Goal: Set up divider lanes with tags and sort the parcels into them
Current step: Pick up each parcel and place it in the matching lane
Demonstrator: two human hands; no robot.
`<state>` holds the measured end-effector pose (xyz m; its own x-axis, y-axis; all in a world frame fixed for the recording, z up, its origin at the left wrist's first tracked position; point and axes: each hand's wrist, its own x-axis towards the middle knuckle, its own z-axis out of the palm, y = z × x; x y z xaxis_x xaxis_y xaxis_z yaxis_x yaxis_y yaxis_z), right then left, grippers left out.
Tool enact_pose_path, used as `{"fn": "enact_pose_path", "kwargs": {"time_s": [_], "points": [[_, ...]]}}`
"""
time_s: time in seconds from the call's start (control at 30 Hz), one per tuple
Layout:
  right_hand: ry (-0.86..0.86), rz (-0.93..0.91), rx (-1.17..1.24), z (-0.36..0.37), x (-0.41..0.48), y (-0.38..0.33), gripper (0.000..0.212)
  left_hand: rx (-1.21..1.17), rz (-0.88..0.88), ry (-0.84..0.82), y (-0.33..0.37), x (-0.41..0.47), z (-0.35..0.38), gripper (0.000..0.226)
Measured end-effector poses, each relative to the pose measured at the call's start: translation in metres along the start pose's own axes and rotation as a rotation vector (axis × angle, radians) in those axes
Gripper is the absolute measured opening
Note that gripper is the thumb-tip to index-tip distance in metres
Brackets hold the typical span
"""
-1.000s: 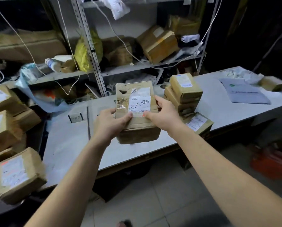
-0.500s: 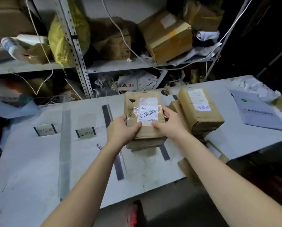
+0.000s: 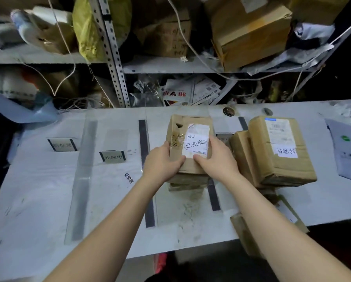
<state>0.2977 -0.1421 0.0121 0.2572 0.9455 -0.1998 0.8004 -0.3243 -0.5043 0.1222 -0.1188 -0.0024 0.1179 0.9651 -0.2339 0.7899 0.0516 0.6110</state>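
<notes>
Pale counter [image 3: 38,190] under cluttered shelves: the parcel [image 3: 191,143], held up clear of it a second ago, is now down on a short stack [image 3: 188,181] in the lane between two dark dividers [image 3: 144,151]. The left hand [image 3: 162,162] and right hand [image 3: 217,159] both grip its near corners, thumbs on top. The placing looks nearly done, with only letting go left. Another pile [image 3: 276,151] stands just to the right, and two tags [image 3: 112,156] stand further left.

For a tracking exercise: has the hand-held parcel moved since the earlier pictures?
Yes: the parcel went forward and down, from above the table edge to beside the stack.
</notes>
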Motion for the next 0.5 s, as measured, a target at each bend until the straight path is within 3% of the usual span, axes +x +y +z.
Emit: {"fn": "enact_pose_path", "kwargs": {"time_s": [0.07, 0.2, 0.4, 0.5], "points": [[-0.018, -0.117, -0.158, -0.003, -0.007, -0.015, 0.075, 0.123, 0.015, 0.118, -0.001, -0.014, -0.014, 0.042], [-0.061, -0.416, -0.2, -0.002, -0.032, -0.062, 0.071, 0.323, -0.071, 0.305, -0.018, -0.061, -0.063, 0.036], [-0.157, -0.825, -0.245, 0.028, -0.093, -0.157, 0.07, 0.589, -0.298, 0.405, -0.078, -0.161, -0.137, 0.058], [-0.194, -0.957, -0.241, 0.047, -0.13, -0.196, 0.069, 0.606, -0.437, 0.45, -0.114, -0.218, -0.169, 0.066]]}}
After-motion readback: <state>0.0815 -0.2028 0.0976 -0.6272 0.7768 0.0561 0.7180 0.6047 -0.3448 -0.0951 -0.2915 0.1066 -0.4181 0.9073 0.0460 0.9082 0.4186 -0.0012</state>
